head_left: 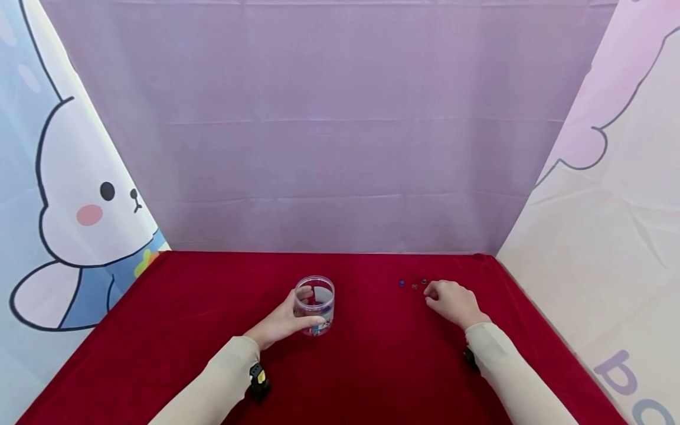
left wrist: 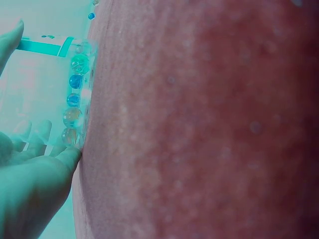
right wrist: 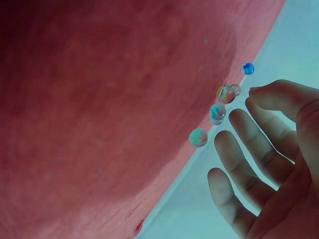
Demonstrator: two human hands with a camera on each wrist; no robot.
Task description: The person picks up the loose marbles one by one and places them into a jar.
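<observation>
My left hand (head_left: pixel 281 319) grips a clear plastic jar (head_left: pixel 332 298) upright on the red cloth, thumb on the near side and fingers round the far side. Several glass marbles (left wrist: pixel 73 117) lie along the jar's bottom in the left wrist view. Over on the right, my right hand (head_left: pixel 453 301) is beside a small group of loose marbles. Among these, a blue marble (right wrist: pixel 248 68), a clear one with an orange tint (right wrist: pixel 226 93) and a teal one (right wrist: pixel 198 137) show in the right wrist view. Its fingers are loosely bent, with nothing visible between them.
A red cloth (head_left: pixel 366 366) covers the table. Behind it hangs a plain purple curtain (head_left: pixel 329 130). Printed cartoon sheets stand along the left side (head_left: pixel 79 147) and the right side (head_left: pixel 611 236).
</observation>
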